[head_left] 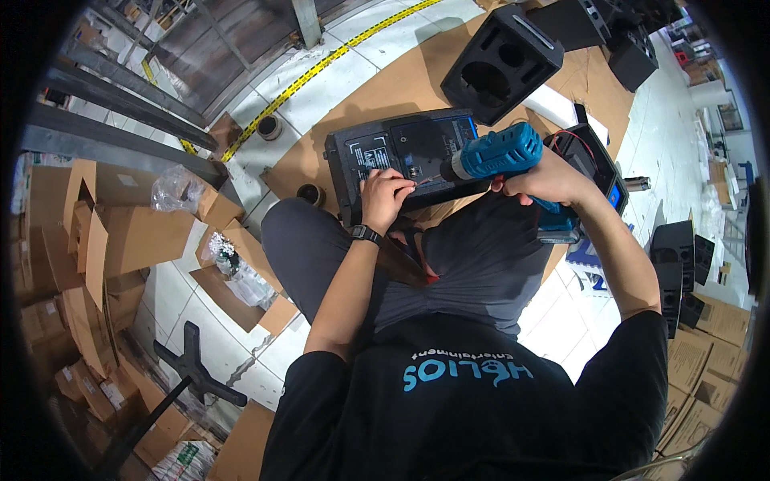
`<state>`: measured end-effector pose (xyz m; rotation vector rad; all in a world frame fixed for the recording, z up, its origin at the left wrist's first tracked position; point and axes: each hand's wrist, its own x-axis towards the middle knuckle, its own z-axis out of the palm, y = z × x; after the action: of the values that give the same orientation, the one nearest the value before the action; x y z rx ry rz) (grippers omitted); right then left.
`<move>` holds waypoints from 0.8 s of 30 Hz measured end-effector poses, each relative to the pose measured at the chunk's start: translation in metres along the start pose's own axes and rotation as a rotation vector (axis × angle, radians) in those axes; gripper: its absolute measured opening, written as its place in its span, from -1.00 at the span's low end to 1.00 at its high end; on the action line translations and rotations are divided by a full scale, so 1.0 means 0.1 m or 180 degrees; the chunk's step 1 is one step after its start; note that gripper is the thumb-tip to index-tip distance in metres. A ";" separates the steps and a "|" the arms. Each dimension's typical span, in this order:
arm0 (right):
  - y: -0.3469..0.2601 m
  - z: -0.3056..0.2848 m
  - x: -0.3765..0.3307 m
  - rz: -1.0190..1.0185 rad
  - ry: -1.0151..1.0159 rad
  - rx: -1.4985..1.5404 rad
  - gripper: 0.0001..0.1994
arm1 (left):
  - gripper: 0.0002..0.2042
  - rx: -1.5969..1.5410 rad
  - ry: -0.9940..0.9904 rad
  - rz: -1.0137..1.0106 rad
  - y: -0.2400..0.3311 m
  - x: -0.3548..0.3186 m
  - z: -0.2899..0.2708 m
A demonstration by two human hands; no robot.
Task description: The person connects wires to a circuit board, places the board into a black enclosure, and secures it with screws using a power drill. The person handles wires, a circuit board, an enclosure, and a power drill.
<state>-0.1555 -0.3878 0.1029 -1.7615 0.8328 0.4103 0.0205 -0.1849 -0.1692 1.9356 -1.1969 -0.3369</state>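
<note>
My right hand grips a teal cordless drill, held level with its bit pointing left. Under the bit lies a black speaker cabinet with a dark panel facing up, across the front of my crossed legs. My left hand rests on the cabinet's near edge, its thumb and fingers pinched together beside the bit's tip. Whatever sits between those fingers is too small to make out. A black watch is on my left wrist.
Beyond stands an empty black speaker box with round cutouts, on flattened cardboard. Another open cabinet with a red wire is at right. An open carton of small parts lies left, near a black stand base and tape rolls.
</note>
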 end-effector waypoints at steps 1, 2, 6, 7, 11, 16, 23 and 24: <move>0.01 0.00 0.02 0.0067 -0.0009 0.0022 -0.60 | -0.87 0.0050 -0.0055 -0.0021 0.00 0.00 -0.01; 0.02 0.01 0.03 0.0004 -0.0031 0.0074 -0.59 | -0.87 0.0053 -0.0054 -0.0018 0.00 0.00 -0.02; 0.00 0.06 0.05 -0.0006 -0.0014 0.0159 -0.58 | -0.87 0.0086 -0.0094 0.0006 -0.01 0.00 -0.02; -0.02 0.08 0.05 -0.0013 -0.0018 0.0174 -0.58 | -0.86 0.0142 -0.0087 0.0014 -0.03 -0.01 -0.02; -0.17 0.16 0.04 -0.0111 0.0060 -0.0266 -0.60 | -0.89 0.0030 -0.0157 0.0174 -0.15 -0.02 0.00; -0.34 0.31 0.10 -0.0395 -0.0119 -0.0850 -0.56 | -0.80 -0.0795 0.0012 0.0051 0.02 0.11 -0.24; -0.31 0.51 0.28 -0.1186 -0.0040 -0.1609 -0.57 | -0.33 -0.3314 0.0577 0.1399 1.52 0.51 -1.22; -0.32 0.51 0.30 -0.1449 -0.0149 -0.1708 -0.57 | -0.36 -0.3058 0.0644 0.1785 1.73 0.61 -1.29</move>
<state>-0.1054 -0.3451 0.0882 -2.3536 0.2730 0.3868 0.0213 -0.2089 0.0538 0.7562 -1.0936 -0.3182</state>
